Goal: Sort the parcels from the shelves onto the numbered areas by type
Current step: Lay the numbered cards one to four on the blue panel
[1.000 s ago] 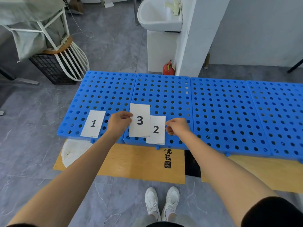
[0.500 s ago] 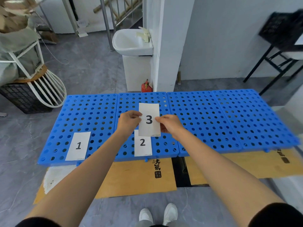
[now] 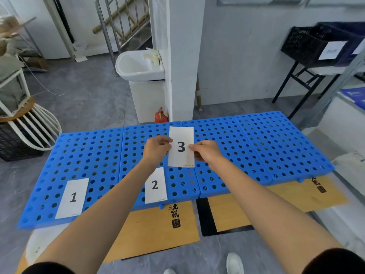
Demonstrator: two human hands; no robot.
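A white card marked 3 (image 3: 181, 153) is held up over the middle of the blue perforated pallets (image 3: 256, 147). My left hand (image 3: 158, 148) pinches its left edge and my right hand (image 3: 206, 151) pinches its right edge. A card marked 2 (image 3: 155, 185) lies flat near the front edge of the second pallet, partly behind my left forearm. Farther left, a card marked 1 (image 3: 72, 197) lies on the first pallet. No parcel shows on the pallets.
Brown cardboard sheets (image 3: 158, 228) lie under the pallets' front edge. Behind stand a white sink (image 3: 138, 66), a pillar (image 3: 181, 56) and a red extinguisher (image 3: 161, 115). Black crates (image 3: 316, 44) sit on a table at right; a white rack (image 3: 29, 119) stands at left.
Card 3 was lifted off the pallet, off card 2. My right hand joined my left on it, and the two carried it to the right. The view tilted up.
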